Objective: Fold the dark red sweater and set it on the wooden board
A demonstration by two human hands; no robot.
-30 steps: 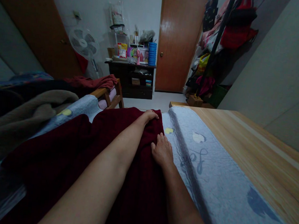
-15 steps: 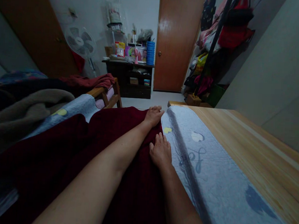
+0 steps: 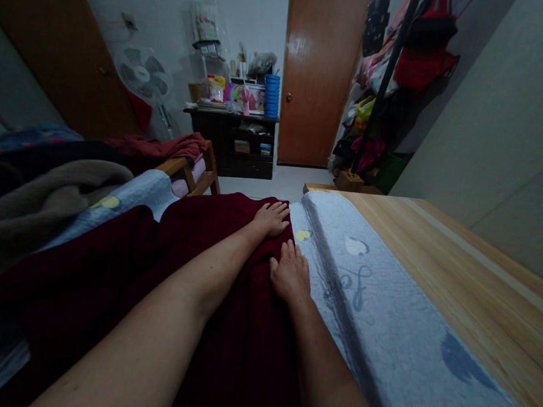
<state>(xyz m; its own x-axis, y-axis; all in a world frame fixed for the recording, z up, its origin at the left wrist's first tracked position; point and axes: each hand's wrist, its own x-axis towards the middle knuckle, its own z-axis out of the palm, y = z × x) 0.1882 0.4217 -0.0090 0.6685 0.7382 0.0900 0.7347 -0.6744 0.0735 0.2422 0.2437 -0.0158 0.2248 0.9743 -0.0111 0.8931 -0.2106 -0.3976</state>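
Note:
A dark red cloth (image 3: 127, 263) is spread across the middle and left, with folds in it. My left hand (image 3: 272, 218) lies flat near its far right corner, fingers spread and holding nothing. Closer to me, my right hand (image 3: 291, 271) rests palm down at the cloth's right edge, its fingers apart and their tips by the pale blue cover. That blue padded cover (image 3: 384, 306), with hearts and lettering, lies along the right side of the red cloth. A grey fold runs down its length.
A wooden board (image 3: 478, 263) extends on the right. Piled clothes and a grey-brown blanket (image 3: 72, 187) lie at left beside a wooden frame (image 3: 209, 170). Farther back stand a fan (image 3: 144, 74), a dark cabinet (image 3: 229, 143), a door (image 3: 318, 78) and hanging bags (image 3: 419, 65).
My left hand has moved a little to the left, off the cloth's right edge and onto the red cloth. My right hand has hardly moved.

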